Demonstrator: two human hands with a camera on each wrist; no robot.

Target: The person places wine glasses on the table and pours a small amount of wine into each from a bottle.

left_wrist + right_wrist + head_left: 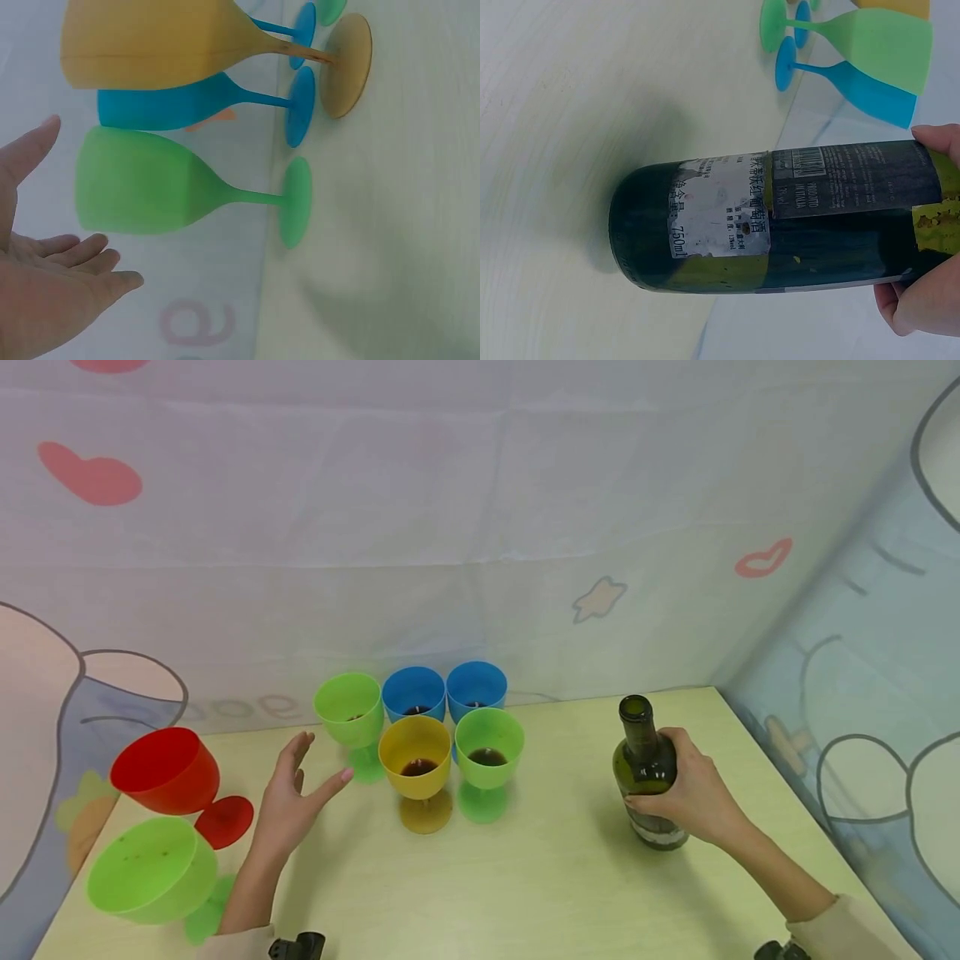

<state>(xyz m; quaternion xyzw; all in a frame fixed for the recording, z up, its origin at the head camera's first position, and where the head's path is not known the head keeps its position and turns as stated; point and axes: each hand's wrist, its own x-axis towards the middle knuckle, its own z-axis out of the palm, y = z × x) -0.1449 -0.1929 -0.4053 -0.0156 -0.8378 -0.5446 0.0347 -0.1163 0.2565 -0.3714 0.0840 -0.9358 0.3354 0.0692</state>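
My right hand (686,789) grips a dark green glass wine bottle (727,217) round its shoulder. The bottle is upright and uncorked, with a torn white label over its glass; whether its base touches the table I cannot tell. My left hand (288,802) is held with thumb and fingers spread, holding nothing. Nearest to it is a green goblet (348,710), apart from the fingers in the left wrist view. Beside that goblet stand two blue goblets (477,685), a yellow goblet (415,756) and another green goblet (489,747). Dark liquid shows in several of them.
Left of my left arm stand a red goblet (168,777) and a larger-looking green goblet (153,868), close to the edge of the pale table (540,893). A printed cloth (480,527) hangs behind the table and along its sides.
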